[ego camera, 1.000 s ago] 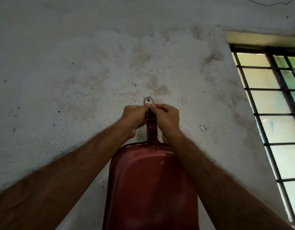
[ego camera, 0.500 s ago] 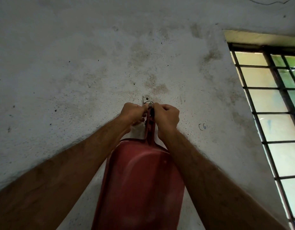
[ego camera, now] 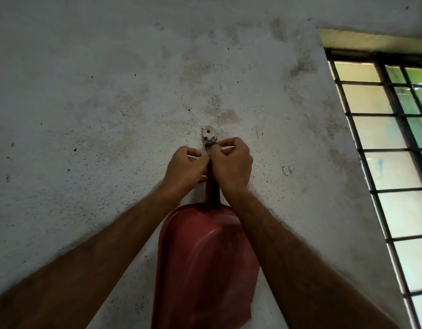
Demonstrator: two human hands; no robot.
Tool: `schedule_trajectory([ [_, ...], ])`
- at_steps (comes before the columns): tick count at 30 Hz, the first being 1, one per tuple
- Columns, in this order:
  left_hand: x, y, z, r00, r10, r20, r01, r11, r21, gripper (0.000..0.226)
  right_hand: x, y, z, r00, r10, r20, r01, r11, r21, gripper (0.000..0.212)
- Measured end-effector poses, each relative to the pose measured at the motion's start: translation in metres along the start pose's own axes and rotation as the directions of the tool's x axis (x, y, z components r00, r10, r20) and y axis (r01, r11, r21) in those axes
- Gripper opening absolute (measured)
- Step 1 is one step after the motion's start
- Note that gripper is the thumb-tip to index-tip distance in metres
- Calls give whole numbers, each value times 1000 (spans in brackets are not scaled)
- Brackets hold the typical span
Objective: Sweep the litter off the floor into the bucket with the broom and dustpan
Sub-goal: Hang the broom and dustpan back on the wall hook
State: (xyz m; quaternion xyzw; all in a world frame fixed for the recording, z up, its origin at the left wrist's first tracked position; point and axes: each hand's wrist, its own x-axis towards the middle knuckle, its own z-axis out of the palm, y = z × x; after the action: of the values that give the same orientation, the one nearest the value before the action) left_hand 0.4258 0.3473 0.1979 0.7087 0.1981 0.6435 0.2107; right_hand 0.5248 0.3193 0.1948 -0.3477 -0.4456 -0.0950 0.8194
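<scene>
wall (ego camera: 110, 115): white, stained (rough) | barred window (ego camera: 395, 162) rt, daylit

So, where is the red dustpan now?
The dustpan hangs against the wall, centre-bottom, its handle pinched by both hands just under the small hook.

We see two bare forearms with no sleeves, watch or bands on them, fine dark hair along both. Our left hand (ego camera: 185, 167) and right hand (ego camera: 232, 163) wear no gloves or rings.

Blue scrawl "C6" on wall (ego camera: 86, 115).
</scene>
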Motion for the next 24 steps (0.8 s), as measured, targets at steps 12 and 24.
schedule_trajectory([
  [12,-13,1,-16,975,97,198,-141,965,221,34,-3,-3,-5,973,-199,114,223,939,-264,18],
  [24,-47,-12,-16,982,156,107,-183,926,329,30,-38,10,-35,913,-284,293,389,825,-410,37],
])
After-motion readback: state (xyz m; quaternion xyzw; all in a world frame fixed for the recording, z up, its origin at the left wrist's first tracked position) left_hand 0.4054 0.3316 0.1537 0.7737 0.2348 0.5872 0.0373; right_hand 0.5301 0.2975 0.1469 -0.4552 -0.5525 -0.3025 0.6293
